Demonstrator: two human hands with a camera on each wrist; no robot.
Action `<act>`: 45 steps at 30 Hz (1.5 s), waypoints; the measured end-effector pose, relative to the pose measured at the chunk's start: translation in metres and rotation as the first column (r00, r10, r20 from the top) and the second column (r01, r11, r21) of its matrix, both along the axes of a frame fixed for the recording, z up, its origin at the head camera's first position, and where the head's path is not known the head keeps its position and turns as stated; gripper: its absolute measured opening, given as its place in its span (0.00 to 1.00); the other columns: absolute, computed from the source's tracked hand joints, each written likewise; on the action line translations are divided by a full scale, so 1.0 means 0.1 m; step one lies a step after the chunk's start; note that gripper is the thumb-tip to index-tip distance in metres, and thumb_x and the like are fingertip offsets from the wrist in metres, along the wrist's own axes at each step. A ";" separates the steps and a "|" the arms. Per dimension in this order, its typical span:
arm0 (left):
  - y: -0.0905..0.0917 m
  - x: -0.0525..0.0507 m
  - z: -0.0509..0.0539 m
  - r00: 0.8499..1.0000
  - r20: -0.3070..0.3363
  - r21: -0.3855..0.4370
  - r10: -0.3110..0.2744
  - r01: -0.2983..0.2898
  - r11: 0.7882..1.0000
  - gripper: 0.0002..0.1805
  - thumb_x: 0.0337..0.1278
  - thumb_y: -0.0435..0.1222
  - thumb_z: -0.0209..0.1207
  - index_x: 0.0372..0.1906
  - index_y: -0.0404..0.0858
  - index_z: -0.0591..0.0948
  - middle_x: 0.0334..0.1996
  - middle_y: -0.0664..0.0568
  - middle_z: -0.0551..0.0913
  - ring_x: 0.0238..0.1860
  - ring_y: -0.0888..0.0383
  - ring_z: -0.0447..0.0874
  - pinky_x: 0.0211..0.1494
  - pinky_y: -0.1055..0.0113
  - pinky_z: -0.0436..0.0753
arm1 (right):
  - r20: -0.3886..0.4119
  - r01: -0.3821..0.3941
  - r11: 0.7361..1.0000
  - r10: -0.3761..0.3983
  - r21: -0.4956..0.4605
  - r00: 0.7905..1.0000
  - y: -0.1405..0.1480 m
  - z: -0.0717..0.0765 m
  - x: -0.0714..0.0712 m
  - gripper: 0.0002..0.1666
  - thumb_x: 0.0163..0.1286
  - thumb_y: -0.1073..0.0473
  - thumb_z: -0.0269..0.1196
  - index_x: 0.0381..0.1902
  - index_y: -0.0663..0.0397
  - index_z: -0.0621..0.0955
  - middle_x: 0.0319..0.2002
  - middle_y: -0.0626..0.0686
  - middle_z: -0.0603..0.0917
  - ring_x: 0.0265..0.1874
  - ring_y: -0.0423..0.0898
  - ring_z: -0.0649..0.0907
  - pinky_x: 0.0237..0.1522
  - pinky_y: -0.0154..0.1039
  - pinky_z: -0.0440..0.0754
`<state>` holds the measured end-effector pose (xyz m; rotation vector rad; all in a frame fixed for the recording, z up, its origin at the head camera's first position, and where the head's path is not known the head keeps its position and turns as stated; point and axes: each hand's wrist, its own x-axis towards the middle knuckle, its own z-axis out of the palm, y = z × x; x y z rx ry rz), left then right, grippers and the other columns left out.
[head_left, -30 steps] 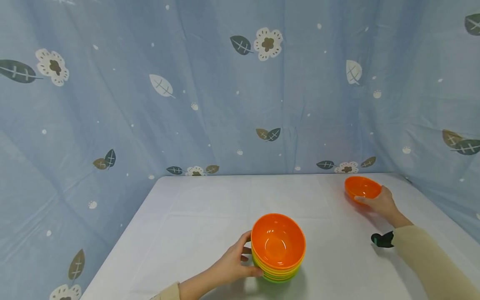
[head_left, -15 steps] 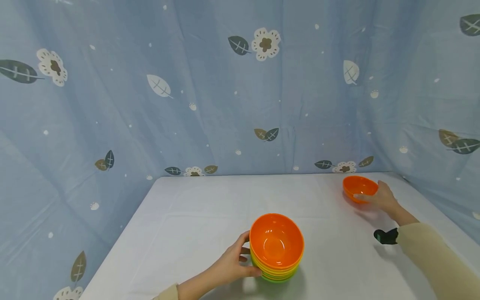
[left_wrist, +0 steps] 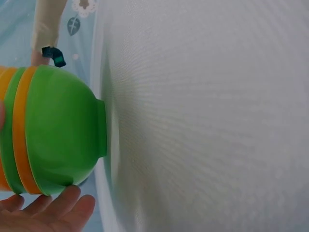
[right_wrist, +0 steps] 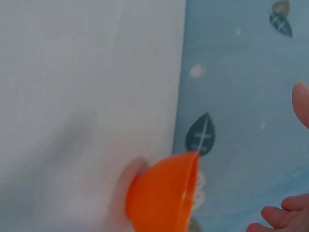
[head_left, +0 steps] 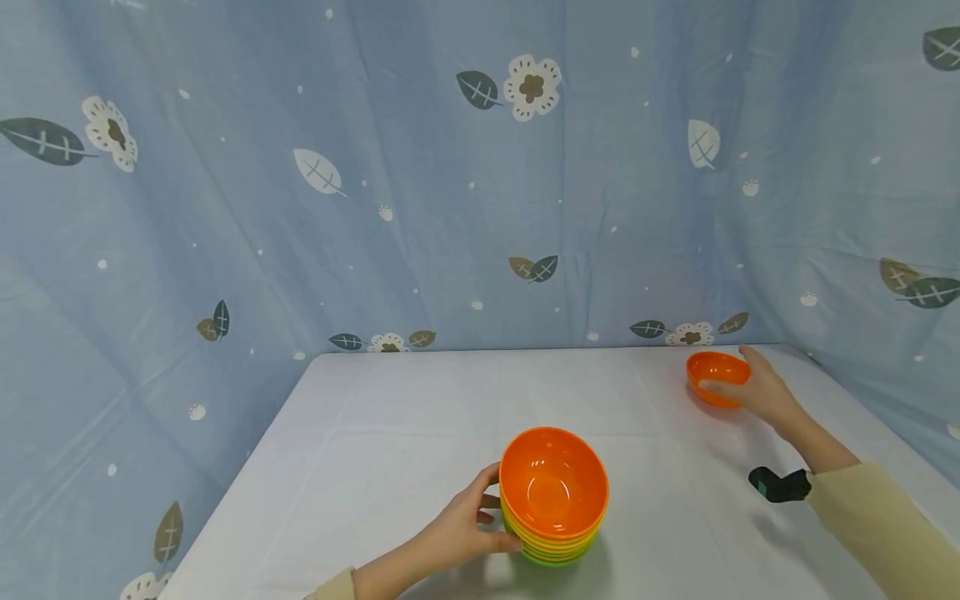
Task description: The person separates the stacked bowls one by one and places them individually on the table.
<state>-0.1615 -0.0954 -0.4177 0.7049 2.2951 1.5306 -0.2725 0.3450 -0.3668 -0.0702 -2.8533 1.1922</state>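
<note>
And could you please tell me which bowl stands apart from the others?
The orange bowl by the right hand; the others are nested in one stack at the left hand.

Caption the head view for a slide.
Left hand touching a stack of glossy round bowls, orange uppermost; right hand close to a separate glossy round orange bowl.

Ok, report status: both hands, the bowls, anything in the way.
Left hand holds bowl stack by its side. Right hand open beside far orange bowl, apart from it in right wrist view. No obstacle seen between bowl and stack.
</note>
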 end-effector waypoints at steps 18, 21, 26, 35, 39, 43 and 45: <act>-0.03 0.01 -0.02 1.000 -0.015 0.012 -0.015 0.015 1.000 0.45 0.45 0.46 0.67 0.68 0.45 0.56 0.64 0.45 0.64 0.51 0.56 0.75 0.47 0.66 0.77 | -0.085 -0.147 0.984 0.156 0.104 0.984 -0.48 0.26 0.42 0.58 0.59 0.44 0.62 0.70 0.67 0.42 0.64 0.77 0.51 0.58 0.75 0.57 0.48 0.72 0.63; -0.03 0.02 -0.01 1.000 -0.014 0.020 -0.018 0.018 1.000 0.45 0.45 0.45 0.67 0.68 0.46 0.57 0.64 0.46 0.64 0.51 0.56 0.75 0.48 0.66 0.77 | -0.096 -0.179 0.976 0.191 0.120 0.977 -0.56 0.28 0.49 0.58 0.58 0.44 0.64 0.69 0.69 0.44 0.65 0.76 0.50 0.59 0.74 0.57 0.50 0.72 0.61; -0.04 0.03 0.00 0.999 -0.016 0.033 -0.027 0.028 0.999 0.44 0.47 0.47 0.66 0.68 0.47 0.57 0.65 0.46 0.63 0.52 0.56 0.75 0.47 0.65 0.77 | -0.125 -0.204 0.971 0.220 0.128 0.967 -0.68 0.27 0.60 0.57 0.56 0.46 0.66 0.68 0.70 0.47 0.65 0.75 0.51 0.60 0.73 0.56 0.51 0.72 0.60; -0.06 0.03 -0.01 0.999 -0.026 0.043 -0.039 0.040 0.998 0.42 0.49 0.50 0.63 0.68 0.47 0.57 0.64 0.44 0.63 0.52 0.57 0.75 0.47 0.65 0.77 | -0.195 -0.289 0.948 0.311 0.133 0.930 -0.91 0.21 0.78 0.53 0.54 0.50 0.67 0.69 0.64 0.53 0.65 0.70 0.57 0.61 0.71 0.59 0.48 0.71 0.64; -0.06 0.03 0.00 0.999 -0.030 0.047 -0.043 0.044 0.998 0.41 0.50 0.49 0.63 0.68 0.47 0.57 0.65 0.44 0.63 0.52 0.56 0.75 0.47 0.65 0.77 | -0.217 -0.319 0.939 0.341 0.129 0.915 -0.98 0.20 0.81 0.51 0.53 0.52 0.68 0.68 0.63 0.55 0.65 0.69 0.60 0.60 0.69 0.61 0.48 0.71 0.63; -0.06 0.04 0.01 0.999 -0.029 0.047 -0.037 0.039 0.998 0.42 0.50 0.49 0.63 0.68 0.48 0.56 0.65 0.44 0.62 0.53 0.56 0.75 0.47 0.65 0.77 | -0.214 -0.359 0.927 0.374 0.109 0.902 -1.06 0.16 0.83 0.50 0.54 0.52 0.68 0.68 0.62 0.57 0.65 0.67 0.61 0.61 0.67 0.62 0.49 0.71 0.63; -0.06 0.05 0.01 0.999 -0.030 0.045 -0.033 0.034 0.998 0.42 0.50 0.49 0.63 0.68 0.48 0.56 0.65 0.44 0.62 0.53 0.55 0.74 0.47 0.65 0.77 | -0.207 -0.381 0.919 0.395 0.104 0.895 -1.10 0.14 0.85 0.50 0.54 0.52 0.68 0.68 0.62 0.57 0.65 0.67 0.62 0.61 0.67 0.62 0.50 0.71 0.63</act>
